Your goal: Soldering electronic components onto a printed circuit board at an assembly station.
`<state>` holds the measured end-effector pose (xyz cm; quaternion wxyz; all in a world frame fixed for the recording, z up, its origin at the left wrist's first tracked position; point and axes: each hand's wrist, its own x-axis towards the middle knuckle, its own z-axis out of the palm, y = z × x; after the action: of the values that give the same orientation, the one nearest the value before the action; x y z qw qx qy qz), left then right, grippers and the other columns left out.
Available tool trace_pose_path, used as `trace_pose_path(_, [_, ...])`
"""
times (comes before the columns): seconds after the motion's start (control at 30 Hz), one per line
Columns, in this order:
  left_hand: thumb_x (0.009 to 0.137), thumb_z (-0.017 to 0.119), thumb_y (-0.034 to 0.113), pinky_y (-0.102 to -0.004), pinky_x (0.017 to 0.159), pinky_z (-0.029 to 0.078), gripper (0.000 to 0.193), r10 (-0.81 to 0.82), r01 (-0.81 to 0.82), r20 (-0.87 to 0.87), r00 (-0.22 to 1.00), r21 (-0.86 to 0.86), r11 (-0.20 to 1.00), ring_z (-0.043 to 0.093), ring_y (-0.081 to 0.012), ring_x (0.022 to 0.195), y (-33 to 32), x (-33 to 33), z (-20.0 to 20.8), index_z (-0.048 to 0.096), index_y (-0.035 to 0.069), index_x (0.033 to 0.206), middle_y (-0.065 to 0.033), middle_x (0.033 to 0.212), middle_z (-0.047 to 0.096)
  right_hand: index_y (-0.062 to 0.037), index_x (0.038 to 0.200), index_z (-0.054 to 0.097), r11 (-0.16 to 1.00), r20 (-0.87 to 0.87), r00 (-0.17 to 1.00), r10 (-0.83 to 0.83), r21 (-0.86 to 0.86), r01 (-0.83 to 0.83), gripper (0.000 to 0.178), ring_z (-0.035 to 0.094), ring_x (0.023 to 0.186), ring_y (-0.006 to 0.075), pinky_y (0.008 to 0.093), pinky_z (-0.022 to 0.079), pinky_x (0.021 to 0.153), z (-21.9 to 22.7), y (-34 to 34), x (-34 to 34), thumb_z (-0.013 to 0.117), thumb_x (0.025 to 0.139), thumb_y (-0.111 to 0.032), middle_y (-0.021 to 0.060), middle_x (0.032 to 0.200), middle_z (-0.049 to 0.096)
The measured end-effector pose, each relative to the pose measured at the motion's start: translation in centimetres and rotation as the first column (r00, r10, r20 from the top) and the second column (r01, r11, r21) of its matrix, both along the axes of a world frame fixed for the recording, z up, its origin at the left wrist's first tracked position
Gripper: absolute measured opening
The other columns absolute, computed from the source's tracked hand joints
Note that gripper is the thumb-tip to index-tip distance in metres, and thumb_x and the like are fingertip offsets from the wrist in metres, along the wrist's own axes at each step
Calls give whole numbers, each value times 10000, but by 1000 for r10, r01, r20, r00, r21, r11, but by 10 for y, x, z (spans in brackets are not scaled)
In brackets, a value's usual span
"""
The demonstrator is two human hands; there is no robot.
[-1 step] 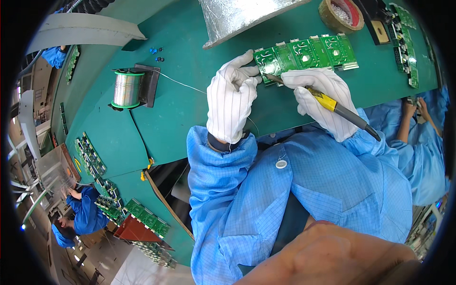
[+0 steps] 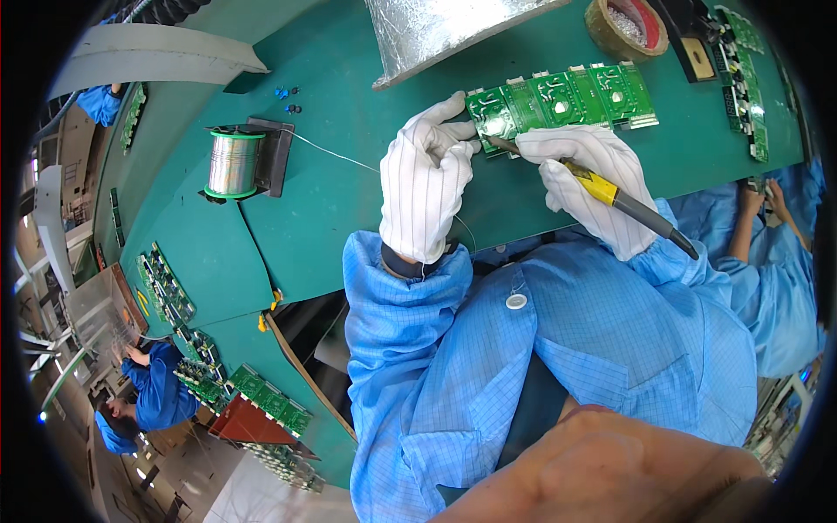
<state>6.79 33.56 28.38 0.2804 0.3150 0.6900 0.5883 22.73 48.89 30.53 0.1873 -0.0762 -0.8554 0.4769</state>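
A green circuit board panel point(image 2: 558, 100) lies on the green bench mat, solder side up. My right hand point(image 2: 602, 166), in a white striped glove, is closed round a soldering iron point(image 2: 623, 199) with a yellow and grey handle. Its tip meets the board's near left edge. At the board's left end is my left hand point(image 2: 425, 179), also gloved, its forefinger stretched to the corner and the other fingers curled in. Thin solder wire point(image 2: 336, 155) runs from a spool point(image 2: 234, 163) to this hand; its end in the fingers is hidden.
Behind the board stands a foil-covered box point(image 2: 453, 35). A tape roll point(image 2: 626, 28) holding small bits and a soldering iron stand point(image 2: 693, 57) are at the far right. More boards point(image 2: 745, 96) line the right edge. Small blue parts point(image 2: 286, 93) lie far left. Co-workers sit at both sides.
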Motion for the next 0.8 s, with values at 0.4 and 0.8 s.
trace_pose_path(0.4, [885,577,55,-350,892,541,109,1,7,-152,988,52,999,695,-250,993,0,-3,-3,562,-39,831,-288,1268,637,-60,1058,698,949,-177,984,-7,308,62,232,725,944,258,357,531,901,11,5,-3,723,827,-56,77,1016,748])
trace_pose_path(0.8, [896,590,150,-374,910,535,206,-24,24,-87,996,-1,1000,672,-262,1018,2,-7,-3,597,-39,814,-322,1292,605,-10,1198,663,965,-141,956,-259,13,263,338,716,757,149,321,556,840,-4,34,20,559,1039,-289,127,1170,705])
